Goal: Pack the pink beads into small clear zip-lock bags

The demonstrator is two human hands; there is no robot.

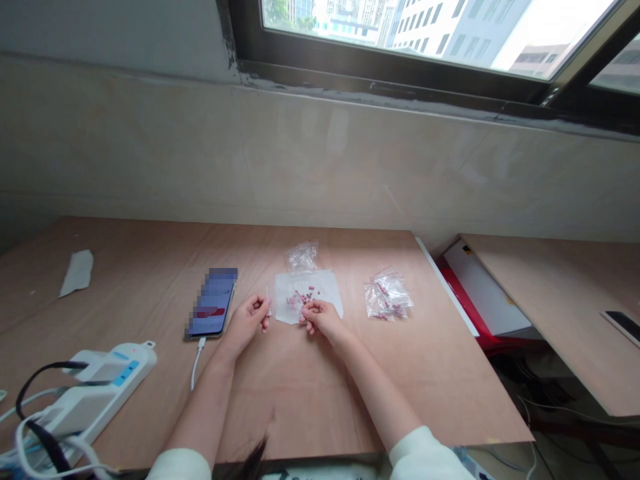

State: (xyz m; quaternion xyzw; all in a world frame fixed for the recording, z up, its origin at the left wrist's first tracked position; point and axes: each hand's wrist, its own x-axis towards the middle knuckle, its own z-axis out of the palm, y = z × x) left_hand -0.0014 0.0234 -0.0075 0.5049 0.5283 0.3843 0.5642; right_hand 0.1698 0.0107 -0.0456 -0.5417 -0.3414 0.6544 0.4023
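A white sheet (285, 283) lies on the wooden table with a small pile of pink and reddish beads (303, 295) on it. Just left of the sheet, my left hand (253, 315) is closed in a pinch. A thin pale strand sticks up from its fingertips, with something small and pinkish beside them. My right hand (321, 315) reaches over the sheet's near edge, thumb and fingers pressed together beside the beads. Whatever is between those fingertips is too small to make out. Behind the sheet lies a clear plastic bag (303, 255).
Several clear bags with pink pieces (389, 295) lie to the right. On the left are a phone (213, 307) with a charging cable, a white power strip (107, 387) with cords, and a paper scrap (77, 272). A gap separates this table from another table (565, 293).
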